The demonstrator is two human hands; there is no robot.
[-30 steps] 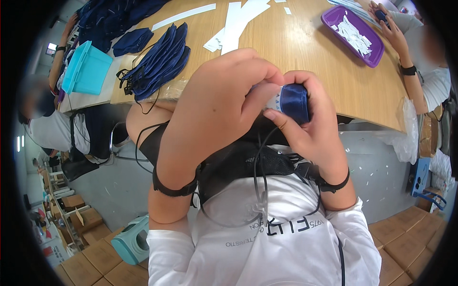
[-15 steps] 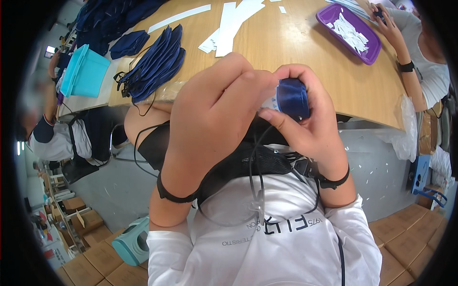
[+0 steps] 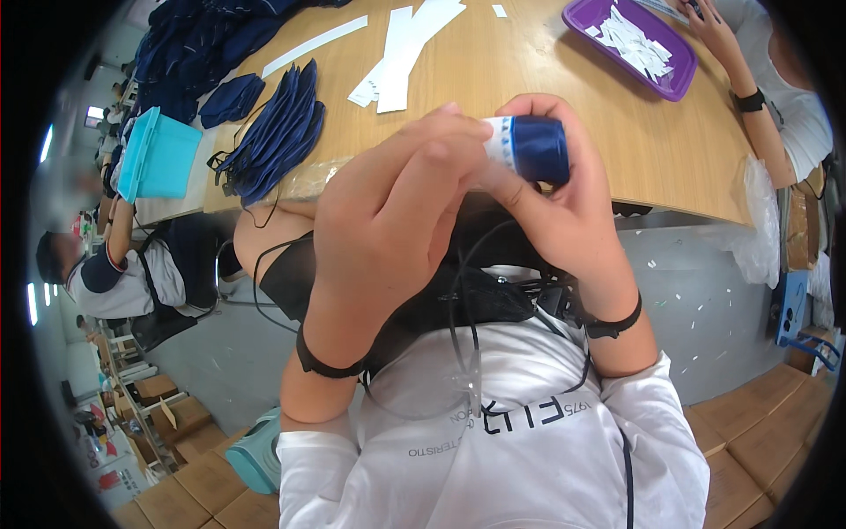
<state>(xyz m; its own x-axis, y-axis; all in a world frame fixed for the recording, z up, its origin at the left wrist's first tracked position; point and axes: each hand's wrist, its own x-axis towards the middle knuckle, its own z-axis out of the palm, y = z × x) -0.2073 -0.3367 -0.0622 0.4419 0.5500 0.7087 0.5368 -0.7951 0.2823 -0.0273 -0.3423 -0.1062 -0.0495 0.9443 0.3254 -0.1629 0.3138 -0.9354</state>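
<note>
In front of me, above the table's near edge, my right hand (image 3: 577, 216) is wrapped round a folded bundle of shiny navy fabric (image 3: 540, 148). A white paper band (image 3: 502, 141) with small blue marks shows at the bundle's left end. My left hand (image 3: 388, 198) is closed there, its fingertips pinching at the band; its back hides part of the grip. Beyond my left hand a stack of navy fabric pieces (image 3: 280, 132) with black cords lies on the table, beside a smaller folded navy piece (image 3: 231, 101).
White paper strips (image 3: 397, 66) lie across the wooden table (image 3: 493, 66). A purple tray (image 3: 677, 84) of small white slips stands at the right near a co-worker's hand (image 3: 712, 35). A turquoise bin (image 3: 163, 159) and heaped navy fabric (image 3: 189, 53) are at the left.
Both hands and the bundle have risen slightly, and the bundle has turned so more of the printed white band shows. The camera view has shifted a little.
</note>
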